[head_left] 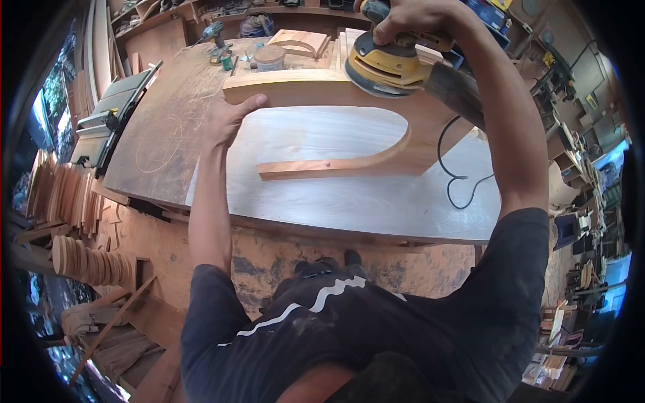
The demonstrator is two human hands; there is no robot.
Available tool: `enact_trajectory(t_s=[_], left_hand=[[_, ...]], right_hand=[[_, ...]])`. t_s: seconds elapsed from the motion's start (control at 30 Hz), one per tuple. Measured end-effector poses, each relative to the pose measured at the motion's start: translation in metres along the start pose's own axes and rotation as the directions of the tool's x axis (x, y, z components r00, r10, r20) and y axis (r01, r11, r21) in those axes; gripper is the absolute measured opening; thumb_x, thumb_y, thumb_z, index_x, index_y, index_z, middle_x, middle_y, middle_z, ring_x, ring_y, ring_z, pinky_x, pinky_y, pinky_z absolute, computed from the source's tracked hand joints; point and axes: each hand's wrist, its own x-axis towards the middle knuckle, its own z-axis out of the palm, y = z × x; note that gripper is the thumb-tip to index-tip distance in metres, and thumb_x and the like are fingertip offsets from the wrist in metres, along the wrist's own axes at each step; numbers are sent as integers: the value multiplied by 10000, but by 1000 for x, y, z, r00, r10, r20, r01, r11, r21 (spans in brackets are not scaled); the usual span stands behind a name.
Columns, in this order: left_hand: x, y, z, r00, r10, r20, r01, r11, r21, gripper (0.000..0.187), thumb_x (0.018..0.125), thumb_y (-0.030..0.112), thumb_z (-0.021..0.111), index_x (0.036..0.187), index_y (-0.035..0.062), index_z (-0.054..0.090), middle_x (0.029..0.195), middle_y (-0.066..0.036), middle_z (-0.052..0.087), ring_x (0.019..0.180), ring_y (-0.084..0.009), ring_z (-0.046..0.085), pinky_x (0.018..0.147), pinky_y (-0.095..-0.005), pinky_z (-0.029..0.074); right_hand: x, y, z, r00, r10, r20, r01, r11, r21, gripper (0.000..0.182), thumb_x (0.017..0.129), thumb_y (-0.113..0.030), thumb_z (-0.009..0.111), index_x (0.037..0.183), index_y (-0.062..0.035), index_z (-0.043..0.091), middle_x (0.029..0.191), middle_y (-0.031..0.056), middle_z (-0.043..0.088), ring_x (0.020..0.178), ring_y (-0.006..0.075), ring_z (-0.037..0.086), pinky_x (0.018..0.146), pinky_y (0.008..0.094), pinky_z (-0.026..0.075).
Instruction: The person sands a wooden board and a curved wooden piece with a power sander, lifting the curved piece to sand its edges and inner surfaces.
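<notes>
A curved wooden piece (430,138) with a U-shaped opening stands on the pale board of the workbench (302,205). My left hand (232,117) grips its left end, thumb over the near face and the other fingers hidden behind. Above, my right hand (410,20) is wrapped round the top of a yellow and black sander (384,66). The sander's round pad lies against the upper edge of the wooden piece, right of its middle. A dark hose (453,91) runs from the sander beneath my right forearm.
Behind the piece are a round tub (269,58), a green bottle (226,62), a drill (213,33) and a curved wooden block (299,43). A black cable (449,176) loops on the board's right. A table saw (114,114) stands at the left.
</notes>
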Motion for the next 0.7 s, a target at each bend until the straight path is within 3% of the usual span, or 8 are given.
enact_trajectory(t_s=[0.13,0.27,0.3,0.37,0.5,0.53,0.67,0.7], left_hand=[[-5,11,0,993,-113,-23,114,992,53,567,779,224,974,1201,-47,709,1079,-136,780,982,-188,741,884,-315,602],[-3,14,-1,993,-121,-16,122,991,61,454,782,181,966,1114,-28,737,1065,-110,780,981,-168,738,869,-314,602],[0,11,-2,995,-95,4,95,994,48,425,785,150,954,1111,-20,741,1065,-103,780,985,-165,737,872,-316,599],[8,-2,-7,997,-72,41,71,997,34,382,782,71,921,1113,-7,747,1061,-93,780,995,-165,734,875,-328,593],[8,1,-7,999,-42,10,40,990,134,440,767,43,928,1154,-21,729,1104,-109,774,1020,-183,735,898,-340,611],[6,5,-5,1000,10,-3,-9,995,103,490,755,30,935,1187,-25,711,1137,-117,766,1038,-194,733,918,-343,619],[14,-6,-6,987,135,89,-128,989,-79,613,730,16,952,1268,-29,660,1217,-134,744,1090,-218,726,968,-349,635],[16,-7,-8,986,141,89,-141,990,0,614,735,23,954,1272,-28,660,1216,-128,744,1091,-214,725,960,-349,635]], right_hand=[[33,-55,15,995,-86,-57,84,996,-30,763,710,-206,871,1416,-71,614,1172,178,736,978,262,727,840,384,595],[60,-100,13,962,-267,54,267,964,-1,837,701,-199,865,1479,-75,583,1236,199,729,1075,301,717,912,410,587],[68,-110,23,972,-228,-52,226,973,-50,753,704,-202,863,1404,-59,623,1227,188,732,1099,298,713,927,415,587],[79,-125,22,964,-265,-22,263,963,-61,752,706,-209,864,1403,-60,626,1234,188,730,1107,302,711,938,417,585],[105,-143,30,927,-373,-38,365,921,-136,761,701,-231,875,1407,-77,637,1259,182,727,1125,302,708,964,413,577],[111,-145,33,904,-416,-101,396,903,-169,749,695,-239,880,1390,-81,649,1260,178,728,1126,298,709,964,411,576],[110,-154,25,919,-395,1,388,902,-191,692,679,-256,894,1317,-79,694,1228,162,746,1111,298,721,958,406,582],[113,-153,27,922,-387,-14,377,907,-189,674,685,-246,884,1316,-93,704,1208,163,752,1103,298,725,956,407,584]])
